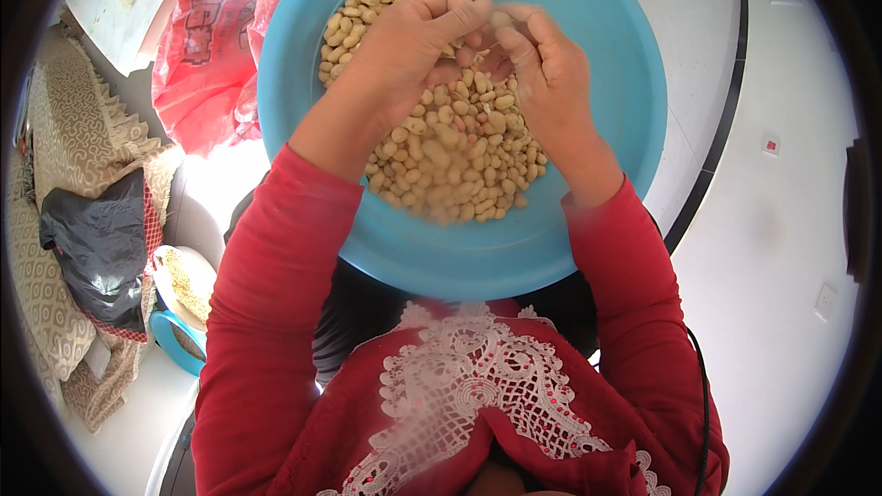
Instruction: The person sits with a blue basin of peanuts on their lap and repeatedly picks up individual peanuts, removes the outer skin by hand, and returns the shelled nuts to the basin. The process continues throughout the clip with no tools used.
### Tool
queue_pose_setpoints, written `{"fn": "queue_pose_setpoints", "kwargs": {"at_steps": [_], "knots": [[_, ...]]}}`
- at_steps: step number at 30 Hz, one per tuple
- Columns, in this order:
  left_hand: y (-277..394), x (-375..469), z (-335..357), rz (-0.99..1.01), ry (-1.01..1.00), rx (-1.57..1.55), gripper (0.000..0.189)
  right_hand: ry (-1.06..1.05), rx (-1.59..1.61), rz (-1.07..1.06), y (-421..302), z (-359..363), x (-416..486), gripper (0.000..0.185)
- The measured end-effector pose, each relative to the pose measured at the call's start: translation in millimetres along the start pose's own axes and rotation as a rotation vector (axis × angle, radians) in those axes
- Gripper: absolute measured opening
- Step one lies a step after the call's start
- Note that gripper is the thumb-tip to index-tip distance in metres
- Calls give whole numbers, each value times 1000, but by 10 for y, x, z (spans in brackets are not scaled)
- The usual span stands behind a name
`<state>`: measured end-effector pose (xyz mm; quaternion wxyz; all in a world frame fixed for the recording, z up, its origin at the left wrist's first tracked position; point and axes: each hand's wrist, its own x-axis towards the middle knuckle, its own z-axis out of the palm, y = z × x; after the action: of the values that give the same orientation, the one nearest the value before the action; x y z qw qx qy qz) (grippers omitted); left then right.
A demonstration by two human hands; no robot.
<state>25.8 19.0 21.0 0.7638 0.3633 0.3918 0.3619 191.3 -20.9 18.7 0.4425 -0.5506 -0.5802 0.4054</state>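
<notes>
A wide blue plastic basin (613,124) lies before me, holding a heap of unshelled peanuts (475,172). A few pinkish shelled kernels (459,122) show among the pods. My left hand (420,41) and my right hand (555,72) meet above the far part of the heap. Between their thumbs and forefingers is a small pale piece (501,18), which looks like a peanut pod; blur and fingers hide most of it. The other fingers of both hands curl inward, and bits of shell show beneath them.
A red plastic bag (207,62) with printing stands against the basin's left. Further left are a patterned cloth-covered seat (83,110), a black cloth or garment (103,248), a white bowl (200,275) with yellowish bits and a smaller blue basin (169,341). A white wall (765,220) runs along the right.
</notes>
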Motion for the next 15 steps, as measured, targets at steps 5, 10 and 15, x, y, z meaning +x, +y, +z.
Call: {"fn": "queue_pose_setpoints", "kwargs": {"at_steps": [5,10,15], "knots": [[9,10,-44,28,-33,74,28,60,-103,-225,17,9,16,11],[7,2,-16,55,19,220,26,77,28,-120,64,-1,24,12],[19,-9,38,86,65,258,24,83,215,-50,79,-32,59,12]]}}
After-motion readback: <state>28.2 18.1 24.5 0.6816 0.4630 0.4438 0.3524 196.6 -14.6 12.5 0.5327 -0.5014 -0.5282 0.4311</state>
